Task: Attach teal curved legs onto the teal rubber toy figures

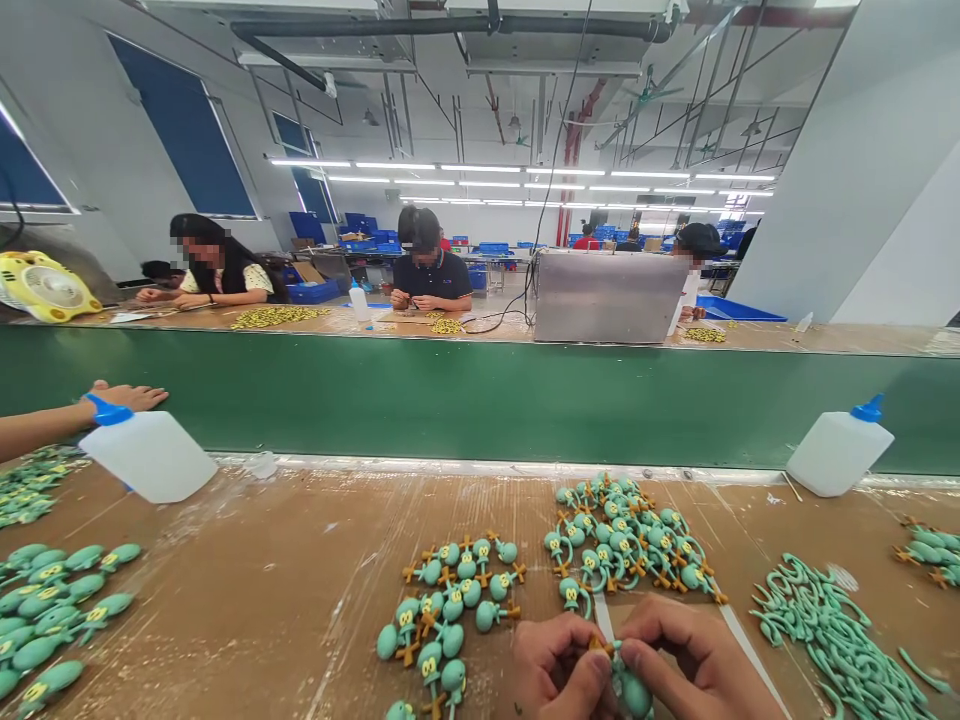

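The left hand (559, 665) and right hand (694, 660) pinch a teal squid-shaped toy figure (635, 695), half hidden by them and cut off by the frame's bottom edge, just below a heap of matching figures (622, 535)

Teal toy figure (634, 695) half hidden by fingers (592, 672), cut off by bottom edge

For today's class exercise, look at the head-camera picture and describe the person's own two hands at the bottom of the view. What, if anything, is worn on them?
The left hand and the right hand are both bare: no gloves, rings or tape show on the fingers. The wrists and forearms lie outside the view, so no sleeves can be seen.
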The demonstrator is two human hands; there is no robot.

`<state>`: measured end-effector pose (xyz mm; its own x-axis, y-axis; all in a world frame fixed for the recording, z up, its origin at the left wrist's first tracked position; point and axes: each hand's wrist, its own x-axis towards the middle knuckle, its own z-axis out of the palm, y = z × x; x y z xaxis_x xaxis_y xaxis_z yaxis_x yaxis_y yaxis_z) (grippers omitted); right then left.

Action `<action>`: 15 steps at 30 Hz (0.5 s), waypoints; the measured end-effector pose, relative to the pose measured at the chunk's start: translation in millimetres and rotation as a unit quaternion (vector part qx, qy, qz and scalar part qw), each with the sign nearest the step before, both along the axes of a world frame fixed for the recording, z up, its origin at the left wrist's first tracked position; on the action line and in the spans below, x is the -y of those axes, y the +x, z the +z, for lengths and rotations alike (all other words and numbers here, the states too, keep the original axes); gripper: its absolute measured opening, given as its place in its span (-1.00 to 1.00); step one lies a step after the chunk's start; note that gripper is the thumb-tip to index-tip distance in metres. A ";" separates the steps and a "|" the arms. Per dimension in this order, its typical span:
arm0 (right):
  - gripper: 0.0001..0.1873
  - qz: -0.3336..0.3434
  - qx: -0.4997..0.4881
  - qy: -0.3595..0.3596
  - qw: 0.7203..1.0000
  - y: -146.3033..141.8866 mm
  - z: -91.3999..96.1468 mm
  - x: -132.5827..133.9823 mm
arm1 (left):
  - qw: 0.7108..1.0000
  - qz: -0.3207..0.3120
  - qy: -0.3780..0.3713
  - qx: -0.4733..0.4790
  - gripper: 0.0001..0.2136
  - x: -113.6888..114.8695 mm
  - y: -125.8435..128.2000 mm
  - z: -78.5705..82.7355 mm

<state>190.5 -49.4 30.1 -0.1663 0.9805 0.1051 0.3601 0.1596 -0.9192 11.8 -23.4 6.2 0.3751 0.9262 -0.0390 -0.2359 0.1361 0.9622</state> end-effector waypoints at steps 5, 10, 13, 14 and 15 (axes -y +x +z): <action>-0.61 -0.001 0.018 0.015 1.000 -3.7 -0.1 2.1 | 0.997 -0.029 0.053 -0.038 -0.43 -2.8 -6.2 -1.6; -0.54 -0.007 0.010 0.032 0.999 -3.8 -4.9 3.5 | 0.994 -0.038 0.078 -0.062 -0.44 -3.2 -8.7 -4.7; -0.50 -0.007 0.024 0.054 0.998 -4.3 -5.9 1.7 | 0.995 -0.028 0.067 -0.061 -0.46 -2.0 -6.7 -5.8; -0.48 -0.006 0.029 0.057 0.998 -4.6 -5.1 0.9 | 0.996 -0.024 0.060 -0.055 -0.46 -1.7 -5.9 -7.1; -0.47 0.001 0.034 0.061 0.998 -4.7 -3.8 0.2 | 0.997 -0.021 0.054 -0.045 -0.46 -1.6 -5.4 -8.9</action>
<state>185.8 -49.6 26.3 -0.1797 0.9607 0.2114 0.4212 0.2694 -0.8660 6.4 -21.8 -2.7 0.4127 0.9106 0.0239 -0.1439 0.0393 0.9888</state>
